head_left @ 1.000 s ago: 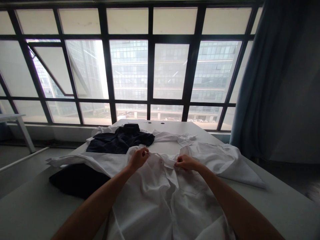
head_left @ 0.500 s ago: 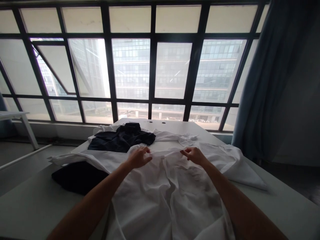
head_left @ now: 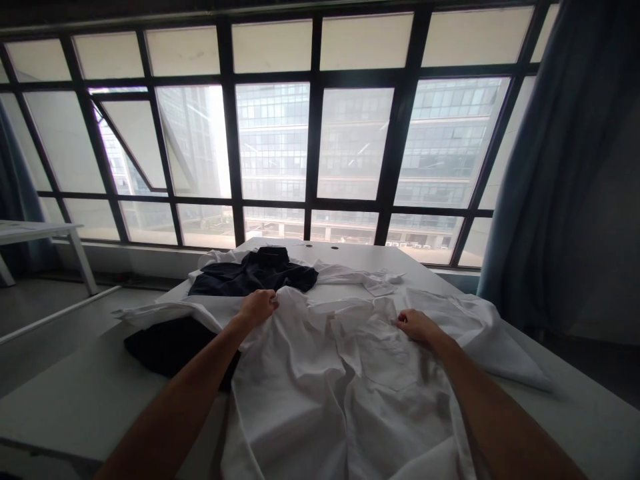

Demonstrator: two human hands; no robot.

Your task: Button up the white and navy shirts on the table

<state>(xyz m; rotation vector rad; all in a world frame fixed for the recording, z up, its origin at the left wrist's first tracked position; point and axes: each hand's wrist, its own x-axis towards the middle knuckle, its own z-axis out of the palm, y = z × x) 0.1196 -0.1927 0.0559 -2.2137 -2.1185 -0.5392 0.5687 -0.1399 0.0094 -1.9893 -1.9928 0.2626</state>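
White shirt (head_left: 295,387) | spread out | loosely creased | patch pocket (head_left: 395,367) showing

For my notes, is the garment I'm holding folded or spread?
Spread, where visible: the garment lies wide between your left hand and right hand, its pocket showing.

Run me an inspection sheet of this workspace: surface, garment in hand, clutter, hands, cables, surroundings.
Surface: white table, cloth spread over much of it.
Job's things: white garment, spread out with some creases.
Clutter: navy garment beyond the left hand; black cloth to the left; white fabric to the right.
Hands: left hand and right hand apart, each gripping the white garment near its far edge.
Cables: nothing seen.
Surroundings: windows ahead; curtain at right.
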